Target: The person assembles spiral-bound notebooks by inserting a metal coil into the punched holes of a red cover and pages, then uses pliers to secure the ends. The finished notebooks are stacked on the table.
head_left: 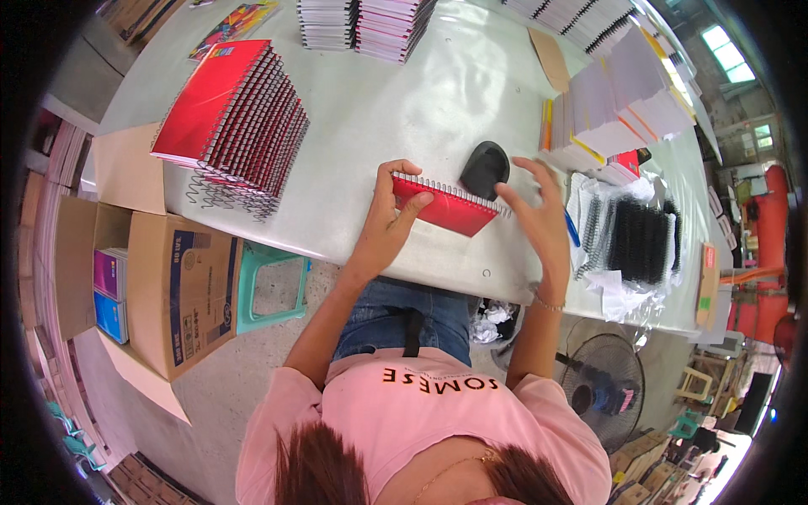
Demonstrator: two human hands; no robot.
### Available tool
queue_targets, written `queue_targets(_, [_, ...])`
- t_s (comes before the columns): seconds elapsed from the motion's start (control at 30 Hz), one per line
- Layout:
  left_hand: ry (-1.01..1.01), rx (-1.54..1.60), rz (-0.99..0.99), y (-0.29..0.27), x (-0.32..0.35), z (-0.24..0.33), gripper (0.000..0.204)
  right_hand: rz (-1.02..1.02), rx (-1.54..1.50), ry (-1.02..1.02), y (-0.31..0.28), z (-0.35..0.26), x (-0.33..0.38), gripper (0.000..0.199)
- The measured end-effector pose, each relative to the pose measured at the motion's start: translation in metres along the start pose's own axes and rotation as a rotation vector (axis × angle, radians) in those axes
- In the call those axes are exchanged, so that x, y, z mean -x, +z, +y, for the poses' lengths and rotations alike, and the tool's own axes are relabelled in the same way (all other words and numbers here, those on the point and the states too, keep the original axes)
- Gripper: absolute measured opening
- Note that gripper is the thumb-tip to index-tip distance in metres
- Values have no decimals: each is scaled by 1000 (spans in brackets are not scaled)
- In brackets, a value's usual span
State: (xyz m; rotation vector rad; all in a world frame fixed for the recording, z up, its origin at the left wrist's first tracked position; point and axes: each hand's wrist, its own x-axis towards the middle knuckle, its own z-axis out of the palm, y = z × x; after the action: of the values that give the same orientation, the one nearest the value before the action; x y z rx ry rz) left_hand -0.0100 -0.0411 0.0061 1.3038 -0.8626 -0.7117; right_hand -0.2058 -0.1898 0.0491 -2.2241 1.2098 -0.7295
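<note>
Nearest the person, at the front edge of the pale worktop (404, 109), a red notebook (444, 209) with a wire spiral along its far edge lies slightly tilted, between the two hands. The left hand (389, 220) grips the notebook's left end, thumb lying across the red cover and fingers curled over the spiral corner. The right hand (539, 210) is spread wide, fingers open, its index fingertip touching the notebook's right end near the spiral; it holds nothing.

Just beyond the notebook, between the two hands, sits a rounded black object (485, 168), close against the spiral edge. To the right of the right hand lies a blue pen (572, 229), and past it a heap of black binding coils (640, 240) in clear plastic wrap, near the worktop's right rim.

To the left, well apart from the hands, a slanting stack of red spiral notebooks (231, 118) rests with loose wire coils sticking out beneath it. Farther right, piles of unbound paper blocks (606, 109) with coloured edges stand behind the coils. At the far edge sit more stacks of bound books (366, 25).

Below the worktop's left side stand an open cardboard box (168, 290) holding coloured booklets and a green plastic stool (271, 286). A floor fan (602, 383) stands at lower right.
</note>
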Motion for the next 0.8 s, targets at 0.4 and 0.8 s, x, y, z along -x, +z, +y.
queue_targets(0.4, [33,10,133,14,9,10,23,291,51,137,-15,39,56,58])
queue_targets(0.8, [-7,12,47,7,11,7,22,0,-196,-184,25,-70,97,73])
